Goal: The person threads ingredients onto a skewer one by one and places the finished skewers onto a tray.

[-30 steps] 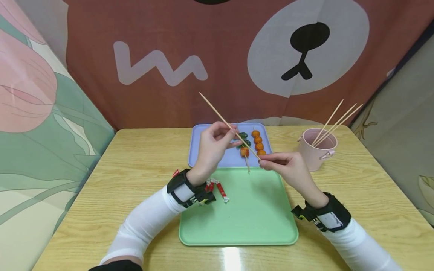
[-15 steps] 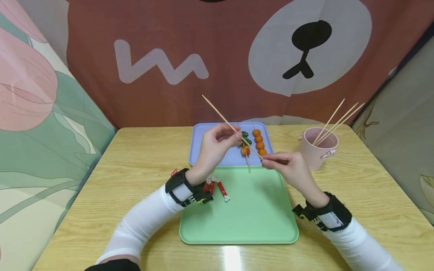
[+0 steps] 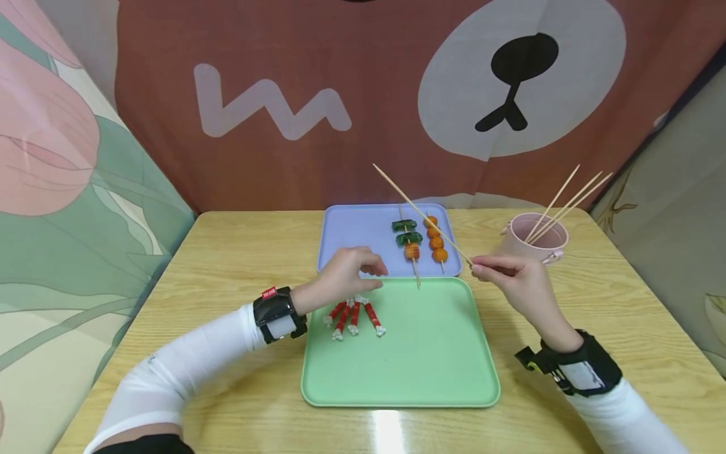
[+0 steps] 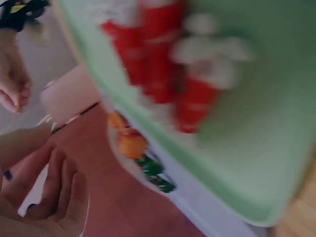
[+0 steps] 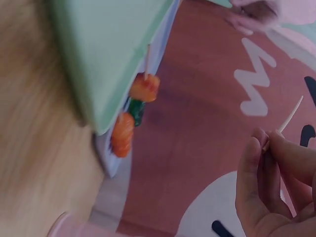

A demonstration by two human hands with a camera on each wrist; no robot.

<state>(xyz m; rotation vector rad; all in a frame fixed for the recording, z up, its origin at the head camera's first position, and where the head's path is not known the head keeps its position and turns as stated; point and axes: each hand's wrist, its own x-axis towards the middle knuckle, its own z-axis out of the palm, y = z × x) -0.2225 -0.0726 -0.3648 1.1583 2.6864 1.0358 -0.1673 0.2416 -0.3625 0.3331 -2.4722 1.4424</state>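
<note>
My right hand (image 3: 518, 277) pinches a wooden skewer (image 3: 420, 211) near its lower end, the long part slanting up to the left over the blue tray. Nothing is in my left hand (image 3: 348, 274); it hovers at the far left of the green tray (image 3: 420, 372) with fingers loosely bent. Just below it lie several red sticks with white, frilly ends (image 3: 356, 318), blurred and large in the left wrist view. On the blue tray (image 3: 357, 230) rest a skewer of orange balls (image 3: 435, 243) and one with green pieces and an orange-brown chunk (image 3: 409, 239).
A pink bucket (image 3: 524, 243) holding several bare skewers (image 3: 558, 208) stands at the back right of the wooden table (image 3: 238, 252). Behind the table hangs a brown cloth (image 3: 386, 113) with a bear's muzzle on it.
My left hand has let go of the skewer and moved down toward the red sticks. With the skewer, my right hand has shifted right.
</note>
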